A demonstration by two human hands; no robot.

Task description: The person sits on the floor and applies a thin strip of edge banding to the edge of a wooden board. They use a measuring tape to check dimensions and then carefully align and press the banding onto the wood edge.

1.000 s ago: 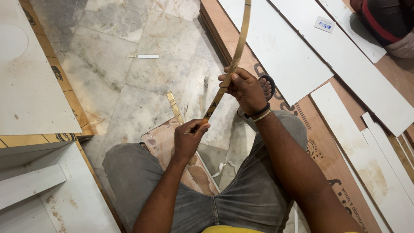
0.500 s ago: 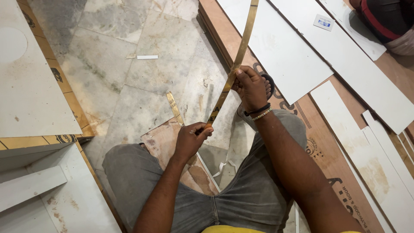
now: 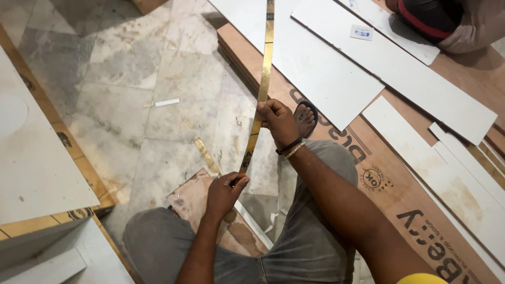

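Observation:
A long thin golden strip (image 3: 264, 73) runs from the top edge of the head view down to my hands. My left hand (image 3: 223, 193) pinches its lower end just above a brown wooden piece (image 3: 197, 199) lying by my knee. My right hand (image 3: 279, 120), with a dark band and beads at the wrist, grips the strip higher up, about a third of the way along. Between the hands the strip bows slightly. A second short golden strip (image 3: 205, 154) lies on the marble floor to the left of my left hand.
White boards (image 3: 315, 68) lie on brown plywood sheets (image 3: 400, 194) at the right. A white panel with a wooden edge (image 3: 37, 168) fills the left. My sandalled foot (image 3: 306, 117) rests behind my right hand. Another person's clothing (image 3: 452, 21) shows at the top right.
The strip has swung more upright and straightened. My right hand has slid along it, and the view has shifted so both hands sit a little lower and to the right.

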